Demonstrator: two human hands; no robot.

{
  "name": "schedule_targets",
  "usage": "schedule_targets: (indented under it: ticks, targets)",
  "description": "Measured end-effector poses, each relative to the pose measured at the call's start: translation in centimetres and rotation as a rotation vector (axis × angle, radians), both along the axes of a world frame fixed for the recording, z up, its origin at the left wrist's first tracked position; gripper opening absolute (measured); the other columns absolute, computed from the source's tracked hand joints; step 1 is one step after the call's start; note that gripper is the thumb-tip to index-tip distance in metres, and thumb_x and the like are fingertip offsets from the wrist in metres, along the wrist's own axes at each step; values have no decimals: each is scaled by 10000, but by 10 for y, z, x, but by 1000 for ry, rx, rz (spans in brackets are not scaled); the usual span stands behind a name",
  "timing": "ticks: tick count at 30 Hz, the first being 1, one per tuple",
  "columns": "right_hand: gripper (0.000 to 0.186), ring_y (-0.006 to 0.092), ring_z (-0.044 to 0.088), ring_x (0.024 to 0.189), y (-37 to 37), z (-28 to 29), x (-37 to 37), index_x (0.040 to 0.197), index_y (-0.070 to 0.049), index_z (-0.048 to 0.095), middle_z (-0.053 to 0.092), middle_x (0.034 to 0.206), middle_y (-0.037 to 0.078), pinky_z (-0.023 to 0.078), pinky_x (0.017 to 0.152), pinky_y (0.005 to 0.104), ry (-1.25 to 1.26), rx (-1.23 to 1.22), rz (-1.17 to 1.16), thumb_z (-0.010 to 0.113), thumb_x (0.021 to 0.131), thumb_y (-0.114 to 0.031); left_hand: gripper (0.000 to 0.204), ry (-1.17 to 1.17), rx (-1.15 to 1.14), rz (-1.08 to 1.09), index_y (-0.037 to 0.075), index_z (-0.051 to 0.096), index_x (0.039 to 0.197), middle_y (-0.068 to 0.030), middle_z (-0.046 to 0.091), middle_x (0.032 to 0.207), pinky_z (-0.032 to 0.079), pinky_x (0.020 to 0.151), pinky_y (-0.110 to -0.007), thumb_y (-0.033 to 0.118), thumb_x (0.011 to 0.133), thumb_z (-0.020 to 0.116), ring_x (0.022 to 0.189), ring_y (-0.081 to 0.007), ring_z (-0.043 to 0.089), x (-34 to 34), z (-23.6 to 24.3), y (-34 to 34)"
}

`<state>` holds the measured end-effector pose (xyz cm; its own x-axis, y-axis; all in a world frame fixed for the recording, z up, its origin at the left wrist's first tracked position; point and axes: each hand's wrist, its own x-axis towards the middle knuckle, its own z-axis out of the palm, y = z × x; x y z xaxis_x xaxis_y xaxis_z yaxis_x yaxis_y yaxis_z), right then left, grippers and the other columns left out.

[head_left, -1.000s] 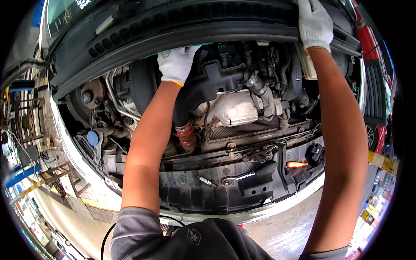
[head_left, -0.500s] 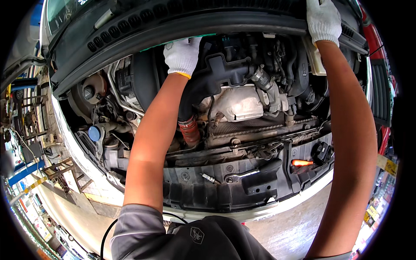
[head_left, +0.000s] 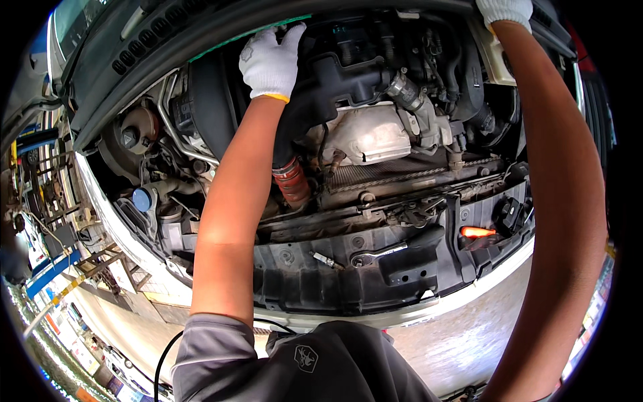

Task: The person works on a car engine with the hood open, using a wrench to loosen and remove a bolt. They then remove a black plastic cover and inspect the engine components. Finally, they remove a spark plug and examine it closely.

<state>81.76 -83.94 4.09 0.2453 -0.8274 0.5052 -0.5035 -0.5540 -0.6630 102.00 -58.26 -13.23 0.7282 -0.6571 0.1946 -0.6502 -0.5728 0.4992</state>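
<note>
The gloves (head_left: 270,67) are white, cowl (head_left: 171,53) black, hose (head_left: 291,182) red

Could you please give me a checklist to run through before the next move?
1. Left hand gloved: ok.
2. Right hand gloved: ok.
3. Right hand's hold on the long black panel: cannot tell; the picture's top edge cuts off the fingers.
4. Front panel free of loose tools: not ok; a ratchet lies there.
5. Blue cap in place: ok, by its look.

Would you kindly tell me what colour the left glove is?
The left glove is white with a yellow wrist edge; head view.
</note>
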Motion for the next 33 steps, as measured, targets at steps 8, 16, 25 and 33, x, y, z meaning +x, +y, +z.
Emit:
schedule_targets:
  ticks: [8, 16, 25, 33]
  targets:
    - [399, 391, 684, 967, 37, -11, 19, 1002, -47, 743, 732, 966, 197, 510, 854, 445, 61, -326, 56, 588, 1013, -414, 390, -77, -109, -145, 92, 758, 1067, -101, 764, 1070, 523, 915, -403, 454, 975, 646, 1007, -327, 705, 15, -9, 18]
    - [388, 368, 696, 945, 32, -17, 26, 986, -35, 741, 735, 944, 187, 513, 841, 428, 37, -322, 104, 592, 1015, -393, 433, -129, -312, -142, 55, 675, 1151, -173, 719, 1104, 508, 955, -479, 446, 965, 663, 1086, -382, 662, 19, -32, 25]
    - [363, 342, 706, 886, 44, -6, 31, 980, -27, 736, 730, 901, 188, 517, 811, 408, -36, -216, 110, 611, 1011, -367, 297, 86, -463, -173, 90, 748, 1007, -141, 744, 964, 536, 854, -454, 374, 958, 676, 932, -364, 693, 24, -34, 13]
    - [542, 340, 686, 1133, 22, -12, 12, 1249, -137, 729, 750, 1152, 126, 493, 1000, 403, 191, -167, 25, 509, 1011, -572, 399, -44, -305, 76, 15, 718, 935, -207, 713, 905, 541, 857, -499, 406, 973, 651, 914, -401, 681, -5, -25, 4]
